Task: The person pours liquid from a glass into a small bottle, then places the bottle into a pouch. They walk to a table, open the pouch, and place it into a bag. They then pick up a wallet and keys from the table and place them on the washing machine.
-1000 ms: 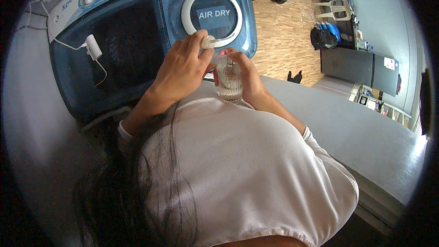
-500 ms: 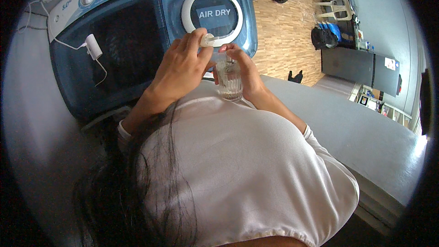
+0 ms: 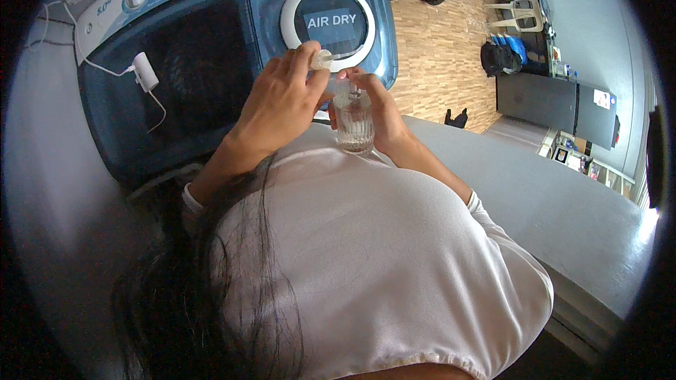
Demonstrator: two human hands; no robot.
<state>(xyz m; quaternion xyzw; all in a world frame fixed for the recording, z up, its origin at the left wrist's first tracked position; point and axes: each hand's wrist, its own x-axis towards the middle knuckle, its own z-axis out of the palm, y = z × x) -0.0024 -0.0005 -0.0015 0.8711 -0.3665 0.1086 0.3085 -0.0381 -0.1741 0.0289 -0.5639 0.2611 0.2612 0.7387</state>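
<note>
In front of my chest, my right hand (image 3: pixel 373 98) is wrapped round a clear ribbed glass bottle (image 3: pixel 354 127), which stands nearly upright. My left hand (image 3: pixel 289 95) is beside it on the left, fingers bent, with the thumb side close to the bottle's neck. Between its fingertips is a small translucent whitish piece (image 3: pixel 322 60) that looks like a pump head or cap, with a thin part pointing right. Whether this piece is joined to the bottle cannot be made out, as fingers cover the neck.
A blue-lidded washing machine (image 3: pixel 169 63) with a round white-rimmed spinner lid (image 3: pixel 289 21) lies beyond my hands. A white adapter (image 3: pixel 144 72) with a cord rests on its left lid. A grey ledge (image 3: pixel 507 176) runs to the right; past it are wooden flooring (image 3: pixel 436 63) and a plastic chair (image 3: pixel 521 14).
</note>
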